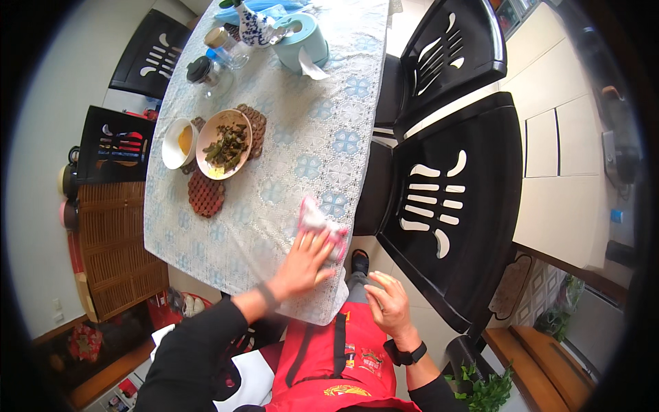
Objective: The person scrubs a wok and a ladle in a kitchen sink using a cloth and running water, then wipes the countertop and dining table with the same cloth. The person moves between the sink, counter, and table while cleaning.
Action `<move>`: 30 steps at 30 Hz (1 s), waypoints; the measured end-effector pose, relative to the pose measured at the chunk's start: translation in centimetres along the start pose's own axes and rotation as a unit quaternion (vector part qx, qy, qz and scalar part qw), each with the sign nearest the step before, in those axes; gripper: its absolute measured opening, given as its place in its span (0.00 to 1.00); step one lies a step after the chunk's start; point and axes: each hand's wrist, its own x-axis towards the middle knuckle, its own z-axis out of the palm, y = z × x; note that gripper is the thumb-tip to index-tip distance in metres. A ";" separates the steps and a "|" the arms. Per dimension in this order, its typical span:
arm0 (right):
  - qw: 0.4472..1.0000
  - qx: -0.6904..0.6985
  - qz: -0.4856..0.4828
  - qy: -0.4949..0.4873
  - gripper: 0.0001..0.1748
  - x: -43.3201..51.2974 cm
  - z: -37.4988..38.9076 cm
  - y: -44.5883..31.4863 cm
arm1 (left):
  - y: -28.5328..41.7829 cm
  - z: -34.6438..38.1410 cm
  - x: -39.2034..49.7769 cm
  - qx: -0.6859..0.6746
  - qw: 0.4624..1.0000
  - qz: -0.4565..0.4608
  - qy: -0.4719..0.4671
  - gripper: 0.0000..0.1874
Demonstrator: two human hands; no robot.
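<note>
My left hand [305, 263] presses flat on a white and pink cloth [315, 219], pinning it to the lace-patterned tablecloth [278, 206] near the table's right edge. The cloth is crumpled, and part of it is hidden under my fingers. Off the table, in front of my red apron [329, 355], hovers my right hand [391, 304] with loosely curled fingers and nothing in them. Farther up the table, a plate [206, 123] of cooked green food stands beside a white bowl [172, 135] with something yellow inside. A reddish-brown woven trivet [206, 195] lies just below the plate.
Glass jars [202, 72] with lids, a blue-and-white vase [253, 26] and a teal tissue holder [299, 46] stand at the far end. Black chairs [463, 206] line the table's right side, with others at left. A potted plant [484, 383] is at lower right.
</note>
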 end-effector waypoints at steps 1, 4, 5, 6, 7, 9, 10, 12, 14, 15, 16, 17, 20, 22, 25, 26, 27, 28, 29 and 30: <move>1.000 -0.005 -0.005 0.001 0.13 0.1 -0.1 0.1 | -1.1 -1.2 2.6 0.011 0.996 0.028 0.087 0.44; 1.000 -0.018 -0.016 -0.003 0.12 0.1 -0.1 0.2 | -4.7 -5.0 14.4 0.036 0.975 0.011 0.221 0.41; 1.000 -0.021 -0.010 -0.012 0.12 0.0 -0.1 0.2 | -5.5 -5.9 17.4 0.028 0.964 0.010 0.265 0.39; 0.999 -0.024 -0.015 -0.023 0.12 -0.2 0.0 0.2 | -5.7 -6.0 19.0 0.052 0.951 0.006 0.306 0.37; 0.999 -0.024 -0.018 -0.020 0.12 -0.4 0.0 0.2 | -5.0 -5.3 19.4 0.066 0.950 -0.025 0.305 0.36; 0.999 -0.023 -0.021 -0.028 0.12 -0.7 0.1 0.2 | -3.2 -3.3 16.4 0.048 0.952 -0.013 0.302 0.35; 0.998 -0.028 -0.021 -0.042 0.12 -0.9 0.2 0.2 | -1.8 -1.5 13.4 0.010 0.956 -0.008 0.293 0.36; 0.997 -0.038 -0.019 -0.067 0.12 -1.0 0.3 0.2 | 2.1 2.5 5.7 -0.006 0.970 -0.021 0.242 0.35; 0.995 -0.038 -0.044 -0.079 0.11 -0.8 0.7 0.3 | 5.9 6.2 -3.0 -0.053 0.983 -0.041 0.170 0.35; 0.994 -0.038 -0.054 -0.092 0.11 -0.6 0.9 0.2 | 7.6 7.8 -6.7 -0.059 0.988 -0.067 0.123 0.33; 0.993 -0.038 -0.062 -0.096 0.10 -0.4 1.2 0.1 | 8.5 9.0 -9.7 -0.034 0.991 -0.074 0.109 0.30; 0.991 -0.043 -0.065 -0.108 0.09 -0.1 1.6 -0.1 | 9.1 9.9 -11.9 -0.036 0.991 -0.083 0.100 0.25; 0.986 -0.041 -0.093 -0.132 0.09 0.9 3.0 -1.3 | 8.3 10.7 -14.3 -0.121 0.968 -0.060 0.209 0.21; 0.984 -0.033 -0.090 -0.152 0.09 1.5 4.1 -2.4 | 7.1 10.1 -13.7 -0.209 0.944 -0.059 0.248 0.20; 0.982 -0.034 -0.081 -0.165 0.10 2.0 5.5 -3.9 | 4.8 8.7 -13.4 -0.365 0.866 -0.078 0.332 0.18; 0.982 -0.032 -0.078 -0.168 0.10 1.9 5.9 -4.4 | 3.6 8.2 -14.0 -0.348 0.852 -0.132 0.368 0.15; 0.982 -0.030 -0.070 -0.173 0.11 1.9 6.3 -4.7 | 2.0 7.8 -14.7 -0.398 0.801 -0.206 0.398 0.17; 0.982 -0.036 -0.073 -0.172 0.11 1.7 6.6 -4.9 | 0.2 7.5 -15.4 -0.360 0.787 -0.283 0.413 0.18; 0.981 -0.042 -0.072 -0.176 0.11 1.6 6.9 -5.1 | -1.5 7.3 -16.0 -0.247 0.794 -0.356 0.427 0.20; 0.979 -0.050 -0.063 -0.185 0.11 1.4 7.2 -5.2 | -2.7 7.3 -16.0 -0.162 0.811 -0.347 0.441 0.22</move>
